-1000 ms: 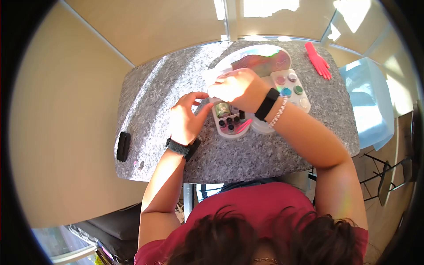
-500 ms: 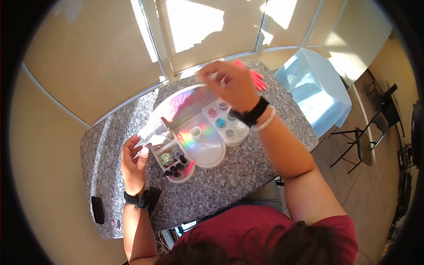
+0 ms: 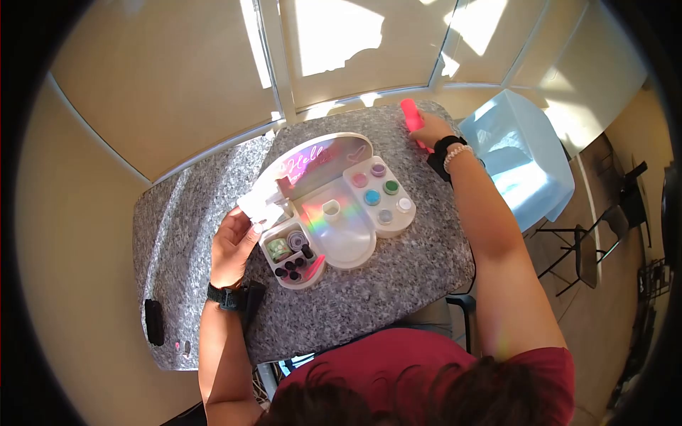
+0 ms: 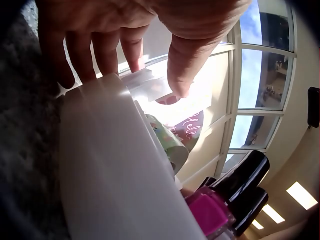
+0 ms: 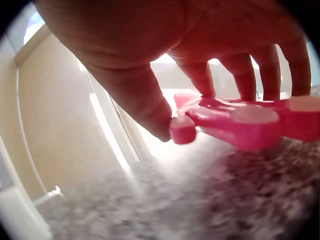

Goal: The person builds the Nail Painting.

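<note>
My right hand (image 3: 435, 130) grips the pink hand-shaped model (image 3: 410, 113) at the table's back right. In the right wrist view, its pink fingers (image 5: 255, 127) lie under my palm, between my thumb and fingers. At the left end of the white case (image 3: 348, 252), my left hand (image 3: 234, 245) pinches a clear-white piece (image 3: 261, 206) between thumb and fingers; glare hides its shape. The left wrist view has my thumb on that clear piece (image 4: 150, 85), beside the case's white wall (image 4: 115, 160). A green patterned roll (image 3: 278, 248) and black-capped bottles (image 3: 291, 270) sit in the case.
Several colored pots, one of them blue (image 3: 372, 197), sit in the case's right wing. A black object (image 3: 153, 321) lies at the table's left edge. Right of the table stands a light-blue translucent bin (image 3: 526, 156), with black chairs (image 3: 586, 245) beyond.
My right hand has moved away from the case to the back right and taken hold of the pink model. The head view has swung toward the right. My left hand remains by the case's left end.
</note>
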Tool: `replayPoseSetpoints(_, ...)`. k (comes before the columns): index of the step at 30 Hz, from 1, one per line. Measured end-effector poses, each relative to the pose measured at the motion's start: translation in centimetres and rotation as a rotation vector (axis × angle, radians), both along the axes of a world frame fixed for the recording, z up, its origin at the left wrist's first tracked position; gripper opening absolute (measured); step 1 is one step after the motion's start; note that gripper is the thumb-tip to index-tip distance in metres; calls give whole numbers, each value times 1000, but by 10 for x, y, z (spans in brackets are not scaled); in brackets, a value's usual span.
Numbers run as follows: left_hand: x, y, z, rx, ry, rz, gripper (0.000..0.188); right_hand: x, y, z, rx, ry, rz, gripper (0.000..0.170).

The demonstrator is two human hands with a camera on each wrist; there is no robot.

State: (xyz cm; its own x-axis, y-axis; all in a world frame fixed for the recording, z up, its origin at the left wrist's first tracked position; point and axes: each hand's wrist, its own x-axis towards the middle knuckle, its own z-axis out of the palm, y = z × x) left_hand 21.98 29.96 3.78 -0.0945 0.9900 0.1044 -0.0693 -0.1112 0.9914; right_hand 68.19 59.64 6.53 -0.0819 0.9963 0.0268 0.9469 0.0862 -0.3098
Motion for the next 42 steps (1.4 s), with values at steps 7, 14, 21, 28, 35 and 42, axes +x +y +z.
replayPoseSetpoints(7,6,-2,9,-54,0,-29,58,-43,-150,79,-496,1301,261,63)
replayPoseSetpoints(14,5,-8,14,-139,77,-50,65,-85,-244,61,-468,1444,317,64)
replayPoseSetpoints(21,8,-9,14,-130,85,-9,58,-130,-269,45,-57,1068,410,63)
replayPoseSetpoints(28,11,-10,17,-116,145,-17,57,-162,-278,30,408,178,360,72)
replayPoseSetpoints(35,10,-9,13,-129,147,-14,59,-172,-280,24,411,14,304,71)
replayPoseSetpoints(42,5,-7,6,-73,183,71,63,-187,-257,18,478,-62,201,69)
